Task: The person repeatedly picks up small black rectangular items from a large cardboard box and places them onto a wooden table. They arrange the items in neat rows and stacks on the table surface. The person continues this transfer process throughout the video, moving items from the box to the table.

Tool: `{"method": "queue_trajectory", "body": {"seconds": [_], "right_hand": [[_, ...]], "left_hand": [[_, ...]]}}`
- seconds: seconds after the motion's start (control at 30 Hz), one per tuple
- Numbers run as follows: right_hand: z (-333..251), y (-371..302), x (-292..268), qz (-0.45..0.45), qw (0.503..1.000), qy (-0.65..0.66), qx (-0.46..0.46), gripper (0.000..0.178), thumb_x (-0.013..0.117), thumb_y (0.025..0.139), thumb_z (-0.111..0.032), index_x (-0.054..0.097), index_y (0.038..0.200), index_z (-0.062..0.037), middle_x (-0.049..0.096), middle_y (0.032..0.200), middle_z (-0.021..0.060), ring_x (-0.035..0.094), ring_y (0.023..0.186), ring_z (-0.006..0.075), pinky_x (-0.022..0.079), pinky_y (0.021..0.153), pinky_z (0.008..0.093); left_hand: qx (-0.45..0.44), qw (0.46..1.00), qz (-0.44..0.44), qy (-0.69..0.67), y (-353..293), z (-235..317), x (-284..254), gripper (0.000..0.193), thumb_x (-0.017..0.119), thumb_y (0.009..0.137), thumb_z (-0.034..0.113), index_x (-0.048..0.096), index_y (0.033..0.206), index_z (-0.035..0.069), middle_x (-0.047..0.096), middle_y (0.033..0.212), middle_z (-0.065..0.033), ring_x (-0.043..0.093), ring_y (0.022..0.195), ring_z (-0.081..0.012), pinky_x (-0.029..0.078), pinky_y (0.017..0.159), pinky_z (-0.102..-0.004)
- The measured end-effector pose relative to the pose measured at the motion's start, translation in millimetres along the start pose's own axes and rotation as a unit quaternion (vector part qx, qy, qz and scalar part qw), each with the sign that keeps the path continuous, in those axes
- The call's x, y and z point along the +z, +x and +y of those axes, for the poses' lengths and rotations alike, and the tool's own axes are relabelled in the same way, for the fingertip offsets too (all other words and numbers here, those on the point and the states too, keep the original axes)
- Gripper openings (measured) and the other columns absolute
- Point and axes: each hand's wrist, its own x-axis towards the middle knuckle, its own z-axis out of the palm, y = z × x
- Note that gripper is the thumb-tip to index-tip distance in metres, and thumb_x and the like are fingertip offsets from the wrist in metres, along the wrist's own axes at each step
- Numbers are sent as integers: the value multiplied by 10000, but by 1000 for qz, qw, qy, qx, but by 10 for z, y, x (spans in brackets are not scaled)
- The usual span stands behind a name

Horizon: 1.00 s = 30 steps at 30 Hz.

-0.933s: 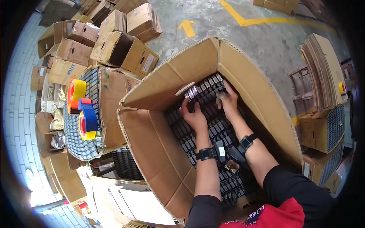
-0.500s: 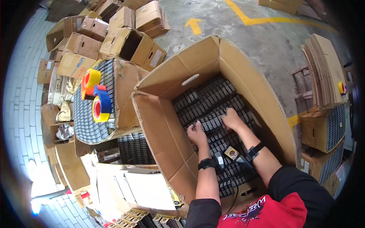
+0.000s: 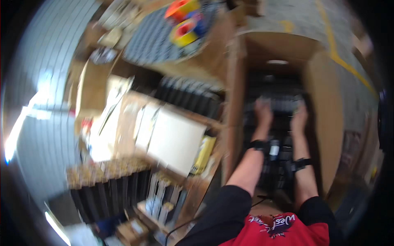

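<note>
View further left — packs (image 3: pixel 282 104) between hands (image 3: pixel 264 112) (image 3: pixel 299 118)

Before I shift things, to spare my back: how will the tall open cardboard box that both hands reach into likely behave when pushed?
Probably heavy: rows of dark packs lie in the open cardboard box. Its tall, unlidded walls would likely flex. The hand slot might weaken the far wall.

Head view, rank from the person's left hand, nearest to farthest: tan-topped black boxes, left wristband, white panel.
From the left hand, as the head view shows it:
1. Left wristband: just below the hand, on the same arm.
2. White panel: to the left, slightly lower.
3. Tan-topped black boxes: lower left, beyond the panel.
</note>
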Motion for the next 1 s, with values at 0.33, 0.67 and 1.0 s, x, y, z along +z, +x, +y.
{"method": "queue_trajectory", "body": {"seconds": [0.33,0.67,1.0], "right_hand": [[-2860,-677,-274,-11,949,292,-118,400,406,916,-145,451,1280,15,494,1278,120,459,1176,207,341,1003,322],[-2859,-3899,772,-427,840,95,-321,348,474,916,-147,487,1221,19,557,1162,147,509,1101,220,370,946,288],[-2040,-4708,1502,-539,804,-18,-248,301,424,915,-192,583,1028,38,588,978,178,568,935,313,437,822,347]], "left_hand": [[502,826,241,-81,-1465,2607,-2162,594,520,719,-24,313,1274,-67,364,1263,-254,363,1172,-415,278,1018,-417],[82,927,366,15,-4054,218,-4590,409,598,794,-3,522,1194,-39,518,1095,-103,526,981,-165,444,830,-270],[-39,910,373,176,-4584,-958,-4814,260,607,836,216,547,792,-33,529,722,-188,511,670,-320,407,618,-366]]}}
